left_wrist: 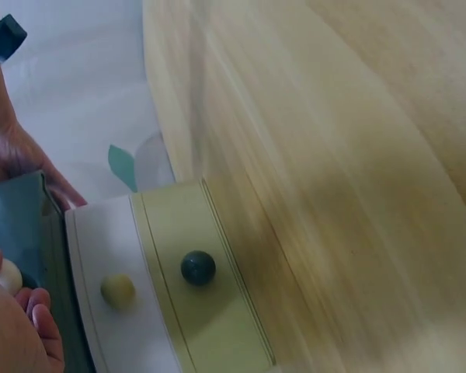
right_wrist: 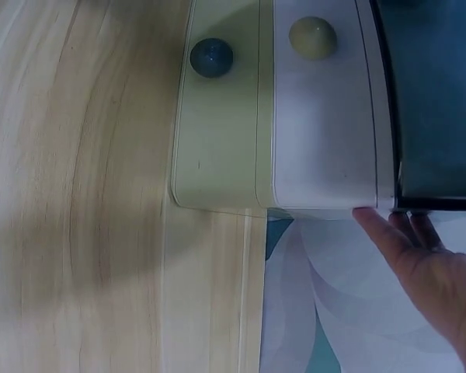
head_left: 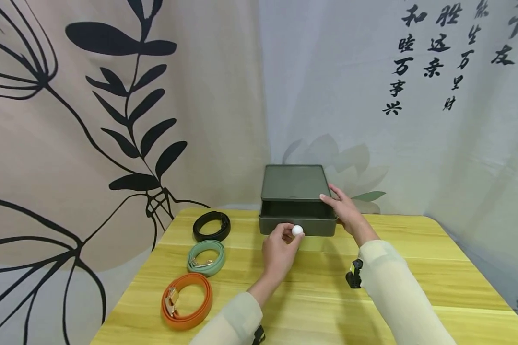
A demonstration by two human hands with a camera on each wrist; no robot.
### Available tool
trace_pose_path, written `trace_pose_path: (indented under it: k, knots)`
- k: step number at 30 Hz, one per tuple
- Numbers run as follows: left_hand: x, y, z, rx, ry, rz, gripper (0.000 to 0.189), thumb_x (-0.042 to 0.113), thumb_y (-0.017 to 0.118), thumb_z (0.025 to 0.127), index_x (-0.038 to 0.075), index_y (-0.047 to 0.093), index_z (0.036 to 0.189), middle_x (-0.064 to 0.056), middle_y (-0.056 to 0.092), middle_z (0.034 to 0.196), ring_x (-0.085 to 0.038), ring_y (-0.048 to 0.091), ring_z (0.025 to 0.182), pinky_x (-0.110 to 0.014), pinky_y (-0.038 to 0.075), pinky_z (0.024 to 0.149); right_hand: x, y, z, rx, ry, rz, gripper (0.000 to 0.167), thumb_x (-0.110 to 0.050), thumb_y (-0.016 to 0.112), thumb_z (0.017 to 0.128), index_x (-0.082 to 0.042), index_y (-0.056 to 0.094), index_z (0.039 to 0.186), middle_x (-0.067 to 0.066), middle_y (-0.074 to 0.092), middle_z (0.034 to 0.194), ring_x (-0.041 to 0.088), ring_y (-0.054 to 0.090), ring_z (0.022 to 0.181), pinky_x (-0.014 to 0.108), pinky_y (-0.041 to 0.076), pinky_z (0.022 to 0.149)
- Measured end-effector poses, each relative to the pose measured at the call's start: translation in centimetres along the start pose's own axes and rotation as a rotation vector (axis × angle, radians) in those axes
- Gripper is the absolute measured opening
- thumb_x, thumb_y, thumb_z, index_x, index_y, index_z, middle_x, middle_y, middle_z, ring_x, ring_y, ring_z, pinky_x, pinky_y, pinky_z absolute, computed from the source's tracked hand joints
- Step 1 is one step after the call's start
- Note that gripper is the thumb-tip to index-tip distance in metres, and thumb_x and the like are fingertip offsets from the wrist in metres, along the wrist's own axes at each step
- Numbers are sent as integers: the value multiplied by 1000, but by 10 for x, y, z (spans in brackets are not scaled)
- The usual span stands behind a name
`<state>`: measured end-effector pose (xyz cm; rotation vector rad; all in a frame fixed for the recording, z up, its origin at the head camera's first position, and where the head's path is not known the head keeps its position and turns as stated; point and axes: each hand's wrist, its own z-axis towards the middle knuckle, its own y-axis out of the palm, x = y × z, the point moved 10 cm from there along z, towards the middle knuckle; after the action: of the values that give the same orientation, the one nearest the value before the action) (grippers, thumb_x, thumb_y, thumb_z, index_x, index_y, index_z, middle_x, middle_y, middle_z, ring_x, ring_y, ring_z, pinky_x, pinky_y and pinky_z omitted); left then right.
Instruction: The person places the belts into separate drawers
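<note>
A small cabinet of stacked drawers stands at the back of the table, its dark green top drawer (head_left: 298,226) pulled partly out from under the lid (head_left: 294,181). My left hand (head_left: 279,250) pinches the round white knob (head_left: 297,230) on that drawer's front. Both wrist views show a white drawer (right_wrist: 326,124) with a yellowish knob (right_wrist: 313,38) below it, then a pale green drawer (right_wrist: 221,140) with a dark knob (right_wrist: 212,57). With fingers extended, my right hand (head_left: 346,211) rests against the cabinet's right side near the lid's front corner.
Three coiled belts lie along the table's left side: black (head_left: 211,226) at the back, light green (head_left: 206,258) in the middle, orange (head_left: 186,301) nearest. Behind the wooden table (head_left: 414,287) hangs a printed curtain (head_left: 224,120), close to the cabinet.
</note>
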<state>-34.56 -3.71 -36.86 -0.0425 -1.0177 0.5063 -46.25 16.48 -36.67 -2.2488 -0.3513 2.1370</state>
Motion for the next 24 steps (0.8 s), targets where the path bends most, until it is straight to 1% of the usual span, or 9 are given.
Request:
trace_pose_path:
  k: [2, 7, 11, 16, 19, 24]
  knots:
    - [1, 0, -3, -10, 3, -9, 24, 23, 83, 82, 12, 70, 99, 5, 67, 82, -16, 64, 76, -25, 49, 67, 1, -2, -1, 1, 7, -8, 75, -38, 56, 101, -31, 11, 160, 17, 5, 164, 42, 18, 146, 63, 28, 109]
    - [2, -1, -10, -12, 8, -30, 23, 21, 83, 83, 13, 70, 99, 7, 66, 82, -12, 63, 75, -26, 50, 68, 2, -3, -2, 3, 17, -21, 75, -39, 57, 101, -31, 12, 160, 15, 5, 165, 41, 15, 147, 67, 24, 109]
    - [6, -4, -13, 2, 23, -35, 22, 21, 83, 82, 13, 70, 98, 6, 67, 81, -13, 63, 74, -25, 50, 67, -1, -4, -2, 1, 9, -22, 76, -40, 58, 100, -31, 12, 160, 17, 6, 164, 41, 14, 147, 68, 21, 109]
    - [11, -6, -16, -4, 34, -52, 23, 20, 83, 82, 11, 70, 99, 5, 68, 83, -16, 64, 75, -25, 51, 67, -1, -5, -2, 1, 6, -27, 76, -41, 57, 100, -31, 12, 160, 17, 9, 164, 40, 13, 148, 69, 19, 110]
    - [10, -7, -19, -11, 28, -51, 23, 19, 83, 82, 12, 70, 99, 7, 67, 83, -18, 65, 75, -25, 50, 67, 1, -5, 0, -3, 10, -22, 75, -41, 57, 100, -31, 12, 160, 16, 10, 164, 40, 15, 147, 68, 20, 110]
    - [9, -8, -23, -29, 17, -53, 22, 19, 83, 82, 14, 69, 99, 8, 66, 82, -17, 65, 76, -25, 49, 66, 4, -4, 2, -9, 8, -10, 75, -39, 57, 101, -31, 13, 160, 16, 10, 164, 40, 21, 145, 65, 27, 109]
